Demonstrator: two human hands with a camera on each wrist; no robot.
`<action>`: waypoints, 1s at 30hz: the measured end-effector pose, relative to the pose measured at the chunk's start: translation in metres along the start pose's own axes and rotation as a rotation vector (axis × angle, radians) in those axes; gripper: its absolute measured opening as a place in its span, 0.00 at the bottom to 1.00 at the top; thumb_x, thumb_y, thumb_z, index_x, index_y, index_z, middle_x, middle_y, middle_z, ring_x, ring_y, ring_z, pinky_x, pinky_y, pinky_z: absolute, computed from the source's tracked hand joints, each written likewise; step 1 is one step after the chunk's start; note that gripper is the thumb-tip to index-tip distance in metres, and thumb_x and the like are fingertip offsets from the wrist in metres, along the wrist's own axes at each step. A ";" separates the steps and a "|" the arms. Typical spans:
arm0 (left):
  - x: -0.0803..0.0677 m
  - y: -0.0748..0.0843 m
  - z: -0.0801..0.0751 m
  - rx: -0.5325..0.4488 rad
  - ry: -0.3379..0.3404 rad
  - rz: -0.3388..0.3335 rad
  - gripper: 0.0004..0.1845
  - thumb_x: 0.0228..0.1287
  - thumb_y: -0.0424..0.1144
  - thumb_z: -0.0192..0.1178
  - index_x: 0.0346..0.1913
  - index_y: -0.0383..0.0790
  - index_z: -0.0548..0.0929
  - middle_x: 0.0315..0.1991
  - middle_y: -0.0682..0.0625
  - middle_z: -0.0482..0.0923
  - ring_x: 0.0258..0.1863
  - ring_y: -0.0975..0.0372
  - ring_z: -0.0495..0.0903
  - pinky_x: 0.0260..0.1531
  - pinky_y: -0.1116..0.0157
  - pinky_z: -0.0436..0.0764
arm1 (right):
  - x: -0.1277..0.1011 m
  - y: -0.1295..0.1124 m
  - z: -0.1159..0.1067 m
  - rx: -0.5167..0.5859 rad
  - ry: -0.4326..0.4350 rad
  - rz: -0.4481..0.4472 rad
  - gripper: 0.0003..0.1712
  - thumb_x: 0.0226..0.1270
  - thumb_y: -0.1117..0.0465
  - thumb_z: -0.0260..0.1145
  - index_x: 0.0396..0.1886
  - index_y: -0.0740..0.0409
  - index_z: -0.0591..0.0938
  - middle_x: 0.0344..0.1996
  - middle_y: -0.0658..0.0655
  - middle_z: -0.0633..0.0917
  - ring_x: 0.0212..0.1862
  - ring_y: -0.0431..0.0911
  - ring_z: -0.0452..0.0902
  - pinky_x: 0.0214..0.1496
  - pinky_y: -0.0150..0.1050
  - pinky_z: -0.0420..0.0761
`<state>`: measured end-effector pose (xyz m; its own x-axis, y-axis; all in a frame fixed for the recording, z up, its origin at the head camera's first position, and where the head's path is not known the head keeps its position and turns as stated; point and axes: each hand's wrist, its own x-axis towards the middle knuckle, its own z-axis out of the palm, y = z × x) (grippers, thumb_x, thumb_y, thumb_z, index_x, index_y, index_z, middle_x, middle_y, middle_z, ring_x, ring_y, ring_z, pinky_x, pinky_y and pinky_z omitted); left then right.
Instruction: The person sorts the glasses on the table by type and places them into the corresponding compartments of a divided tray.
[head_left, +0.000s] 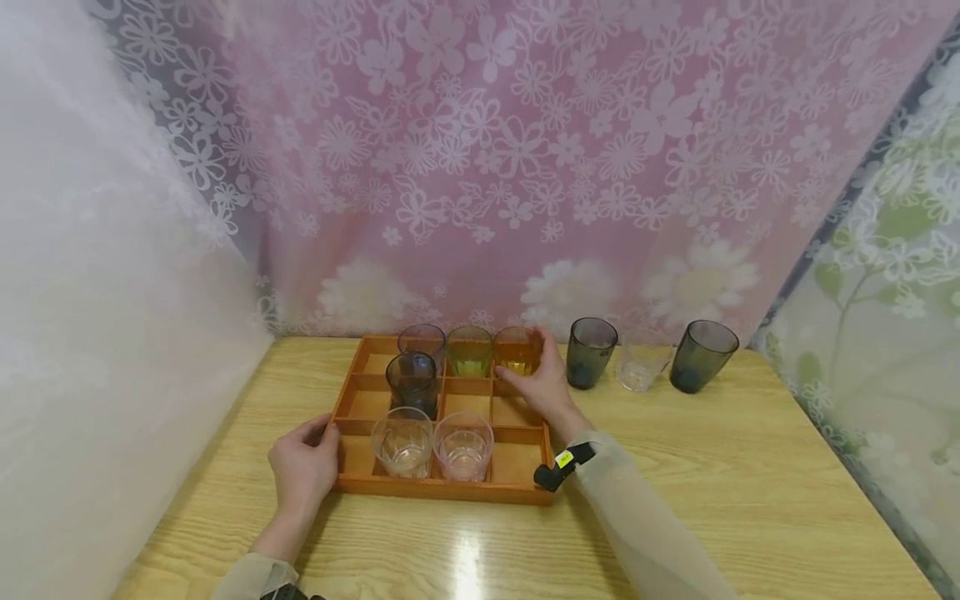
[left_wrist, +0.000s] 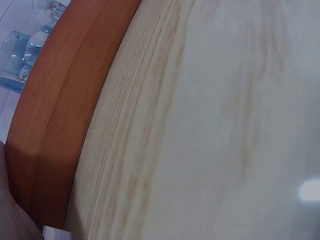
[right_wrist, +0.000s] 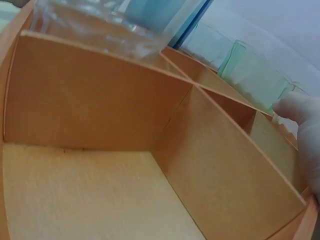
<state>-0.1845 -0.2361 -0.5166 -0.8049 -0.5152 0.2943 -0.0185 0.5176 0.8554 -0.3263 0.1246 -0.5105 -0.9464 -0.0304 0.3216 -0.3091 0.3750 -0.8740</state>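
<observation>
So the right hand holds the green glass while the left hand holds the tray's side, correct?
Not the green glass: the head view shows the right hand holding the amber glass. The left hand does hold the side of the tray.

I see room for a hand to pass over the table (head_left: 405, 542) in front of the tray (head_left: 450, 490). The left hand (head_left: 305, 458) blocks its left edge, the right hand (head_left: 547, 385) its back right corner. Close behind it hangs the curtain (head_left: 487, 192), and three glasses (head_left: 637, 375) stand in the way to its right.
</observation>
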 end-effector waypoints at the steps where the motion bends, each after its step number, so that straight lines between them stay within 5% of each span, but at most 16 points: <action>1: 0.000 0.000 0.000 0.000 -0.002 0.001 0.10 0.69 0.32 0.66 0.49 0.32 0.93 0.41 0.40 0.91 0.41 0.51 0.88 0.33 0.84 0.71 | -0.001 0.000 -0.001 0.007 0.001 0.005 0.60 0.60 0.56 0.84 0.83 0.64 0.57 0.75 0.63 0.69 0.76 0.58 0.64 0.75 0.55 0.65; 20: -0.001 -0.004 0.004 0.005 0.002 0.039 0.10 0.69 0.32 0.67 0.49 0.32 0.93 0.41 0.40 0.91 0.42 0.50 0.89 0.34 0.83 0.72 | -0.011 -0.023 -0.037 -0.058 -0.100 0.071 0.59 0.63 0.54 0.82 0.83 0.65 0.55 0.80 0.65 0.62 0.81 0.58 0.56 0.80 0.50 0.58; 30: 0.001 -0.006 0.002 0.014 0.002 0.005 0.11 0.69 0.32 0.67 0.50 0.32 0.92 0.43 0.40 0.90 0.43 0.50 0.88 0.34 0.85 0.70 | -0.029 -0.037 -0.065 0.061 -0.183 0.029 0.50 0.66 0.60 0.80 0.80 0.68 0.62 0.77 0.68 0.67 0.79 0.61 0.60 0.79 0.52 0.59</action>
<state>-0.1865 -0.2381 -0.5223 -0.8041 -0.5136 0.2994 -0.0225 0.5296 0.8480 -0.2816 0.1715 -0.4641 -0.9546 -0.1901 0.2293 -0.2813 0.3216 -0.9041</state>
